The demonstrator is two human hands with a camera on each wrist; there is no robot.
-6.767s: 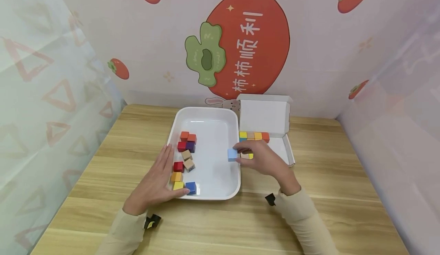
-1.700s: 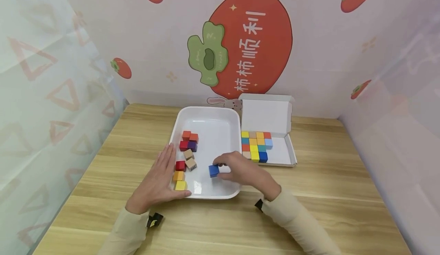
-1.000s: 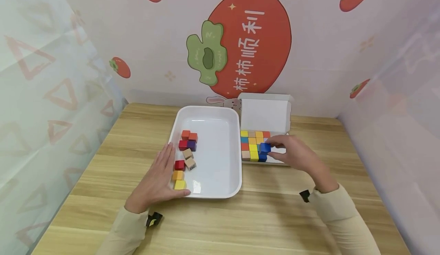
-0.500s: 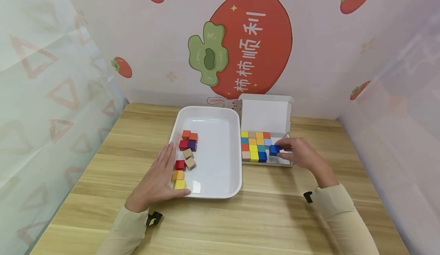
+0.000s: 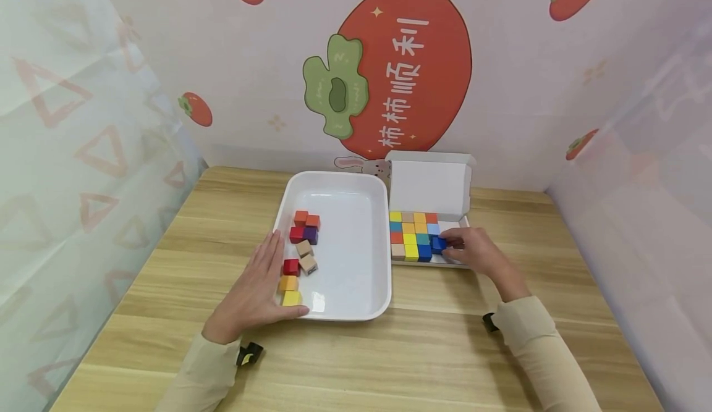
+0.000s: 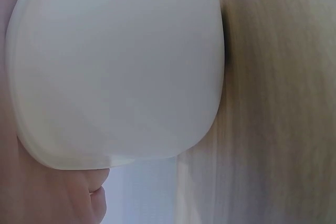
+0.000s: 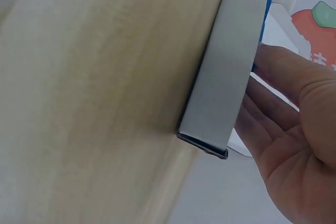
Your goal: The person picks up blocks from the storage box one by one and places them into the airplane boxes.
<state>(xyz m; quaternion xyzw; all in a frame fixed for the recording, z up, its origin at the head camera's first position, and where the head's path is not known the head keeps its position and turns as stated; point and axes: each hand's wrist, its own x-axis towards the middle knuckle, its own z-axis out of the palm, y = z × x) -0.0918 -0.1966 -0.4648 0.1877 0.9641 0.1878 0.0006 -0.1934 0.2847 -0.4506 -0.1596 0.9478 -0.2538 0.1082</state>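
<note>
My right hand (image 5: 475,252) pinches a blue cube (image 5: 438,244) low inside the shallow white box (image 5: 456,257). That cube is beside a teal cube (image 5: 422,239) and a dark blue cube (image 5: 424,252), among rows of coloured cubes. In the right wrist view my fingers (image 7: 278,69) reach over the box's side wall (image 7: 226,66); the cube is mostly hidden there. My left hand (image 5: 253,288) rests along the left rim of the white tray (image 5: 378,304), fingers straight, thumb at the front corner. The left wrist view has the tray wall (image 6: 121,66) filling much of it.
Loose cubes lie along the tray's left side: orange-red (image 5: 301,217), purple (image 5: 310,235), plain wood (image 5: 308,264), red (image 5: 291,267), orange (image 5: 288,283) and yellow (image 5: 292,298). The box's raised lid (image 5: 428,186) stands against the patterned backdrop. Wooden tabletop (image 5: 361,362) lies in front.
A light blue cube went into the box earlier. My right hand then carried the blue cube from the tray to the box, and has just lowered it leftward against the others. My left hand stays put.
</note>
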